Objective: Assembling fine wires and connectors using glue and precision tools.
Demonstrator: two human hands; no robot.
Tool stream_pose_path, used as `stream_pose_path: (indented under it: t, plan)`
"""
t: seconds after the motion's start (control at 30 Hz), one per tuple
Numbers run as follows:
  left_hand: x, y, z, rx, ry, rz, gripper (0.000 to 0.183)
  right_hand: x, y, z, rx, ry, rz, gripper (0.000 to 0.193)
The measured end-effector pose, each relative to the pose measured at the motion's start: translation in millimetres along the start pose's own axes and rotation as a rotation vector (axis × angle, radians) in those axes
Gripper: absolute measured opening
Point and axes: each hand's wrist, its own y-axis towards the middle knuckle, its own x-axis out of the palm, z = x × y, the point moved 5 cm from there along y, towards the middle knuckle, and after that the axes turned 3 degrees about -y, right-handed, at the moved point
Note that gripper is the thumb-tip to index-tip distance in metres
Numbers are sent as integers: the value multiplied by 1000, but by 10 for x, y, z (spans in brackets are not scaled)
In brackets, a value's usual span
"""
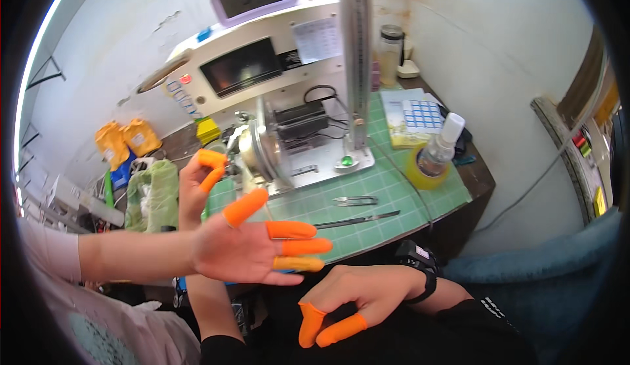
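Right hand (357, 296) curled, empty, left hand (195, 191) open — clear-liquid spray bottle (441, 147) inside tape roll (420, 180)

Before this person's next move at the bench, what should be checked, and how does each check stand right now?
1. Right hand empty, orange caps on thumb and forefinger: ok.
2. Left hand raised by the machine, nothing seen in it: ok.
3. Way to the green mat free: not ok, a co-worker's open hand lies across it.
4. Tweezers and snips lying on the mat, untouched: ok.
5. Machine stopped: cannot tell.
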Motion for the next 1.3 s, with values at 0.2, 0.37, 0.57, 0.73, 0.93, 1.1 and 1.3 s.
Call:
stream_pose_path:
  t: [0.2, 0.37, 0.57, 0.73, 0.93, 1.1, 1.3]
  plan:
    - [-440, 429, -287, 123, -107, 140, 89, 86, -110, 103, 34, -39, -3, 20]
    - [-530, 615, -179, 183, -101, 209, 86, 22, -267, -34, 14, 20, 34, 17]
    - [-662, 829, -122, 155, -210, 152, 88, -129, -706, -66, 63, 8, 171, 18]
    - [-680, 1088, -180, 151, -226, 179, 87, 23, -1151, 355, 282, 161, 217, 19]
    - [-795, 1402, -254, 106, -314, 65, 91, 354, -1122, 625, 334, 202, 196, 19]
    - [-919, 1567, -314, 107, -376, 122, 88, 166, -1179, 498, 274, 174, 236, 18]
    - [-1165, 1710, -425, 200, -241, 150, 74, -111, -1175, 15, 306, 53, 213, 29]
